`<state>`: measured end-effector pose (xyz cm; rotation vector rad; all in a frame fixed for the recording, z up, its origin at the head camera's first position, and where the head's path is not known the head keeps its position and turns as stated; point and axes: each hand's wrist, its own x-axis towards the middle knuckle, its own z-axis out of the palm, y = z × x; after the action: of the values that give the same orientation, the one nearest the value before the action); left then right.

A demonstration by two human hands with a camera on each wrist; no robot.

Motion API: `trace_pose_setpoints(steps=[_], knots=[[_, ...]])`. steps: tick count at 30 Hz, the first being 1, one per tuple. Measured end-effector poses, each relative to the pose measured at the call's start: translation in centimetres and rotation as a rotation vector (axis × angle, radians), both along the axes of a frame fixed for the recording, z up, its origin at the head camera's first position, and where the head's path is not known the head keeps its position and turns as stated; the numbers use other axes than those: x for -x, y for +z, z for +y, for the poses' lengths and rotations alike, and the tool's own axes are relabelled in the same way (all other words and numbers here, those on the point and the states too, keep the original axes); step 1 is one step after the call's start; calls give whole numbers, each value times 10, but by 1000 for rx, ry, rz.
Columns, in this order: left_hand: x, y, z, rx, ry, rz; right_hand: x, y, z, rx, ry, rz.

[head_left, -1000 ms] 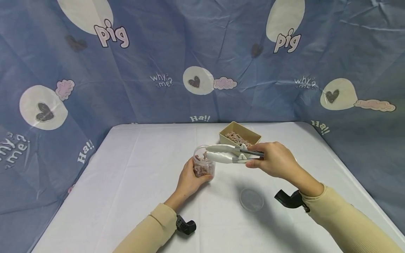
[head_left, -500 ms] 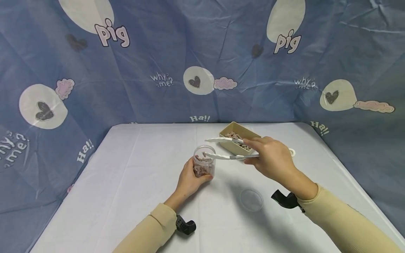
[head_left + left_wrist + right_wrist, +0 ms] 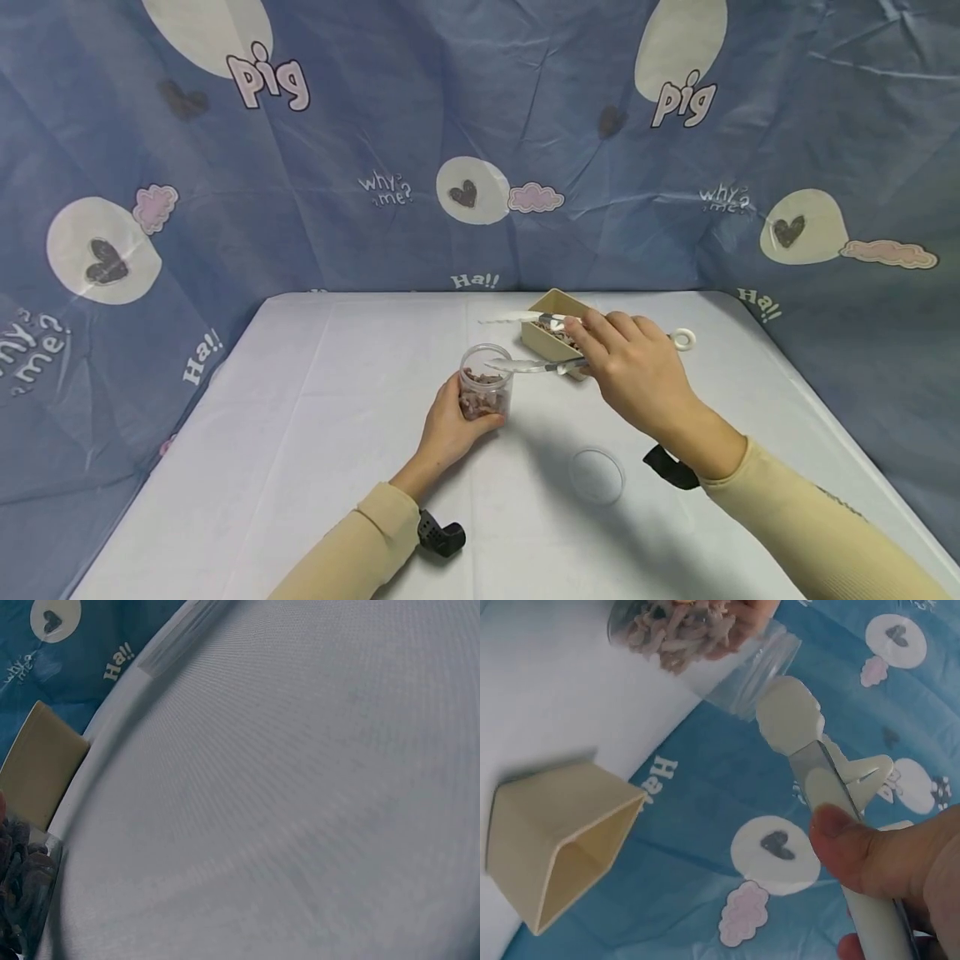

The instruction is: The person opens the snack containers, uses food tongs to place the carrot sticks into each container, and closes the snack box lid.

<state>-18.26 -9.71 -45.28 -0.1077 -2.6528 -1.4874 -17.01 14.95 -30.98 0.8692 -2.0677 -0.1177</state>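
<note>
My left hand (image 3: 448,433) grips a clear plastic jar (image 3: 483,402), uncapped and partly filled with small brownish-pink pieces. Those pieces show through the jar wall (image 3: 757,667) in the right wrist view. With my right hand (image 3: 641,379) I hold white-tipped metal tongs (image 3: 525,365), thumb on one arm and fingers on the other. The tongs' arms are spread apart. One tip overlaps the jar mouth in the head view; the other is farther back, left of the beige box (image 3: 543,343). Nothing shows between the tips.
The beige box, with more of the same pieces inside, stands behind the tongs and is partly covered by my right hand. A round clear lid (image 3: 597,477) lies on the white tablecloth (image 3: 337,400) nearer to me. A blue printed curtain (image 3: 480,242) hangs behind the table.
The tongs' arms have spread apart, and the small piece at the lower tip is gone from it. My right hand has turned and risen slightly. The left hand and jar stay put.
</note>
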Motion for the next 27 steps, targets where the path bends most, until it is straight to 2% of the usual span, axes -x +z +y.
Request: trace_pose_setpoints(steps=[3,5,10,14,18,21,24,27], knots=[[0,0,-1,7,-2,0,0,-1,1,2,-29,-17],[0,0,-1,8,-2,-6,2,-1,3,42,-45,-75],[0,0,-1,10,3,-18,10,-4,18,235,-150,-345],[-1,0,-1,7,8,-20,22,-6,34,314,-337,-570],[0,-1,-2,5,5,-16,36,-5,46,255,-503,-817],[0,-1,-2,3,1,-16,49,-4,49,190,-574,-957],[0,-1,-1,-4,-3,-16,61,-2,49,161,-605,-1035],[0,-1,-1,-7,-13,-17,71,0,47,144,-626,-1066]])
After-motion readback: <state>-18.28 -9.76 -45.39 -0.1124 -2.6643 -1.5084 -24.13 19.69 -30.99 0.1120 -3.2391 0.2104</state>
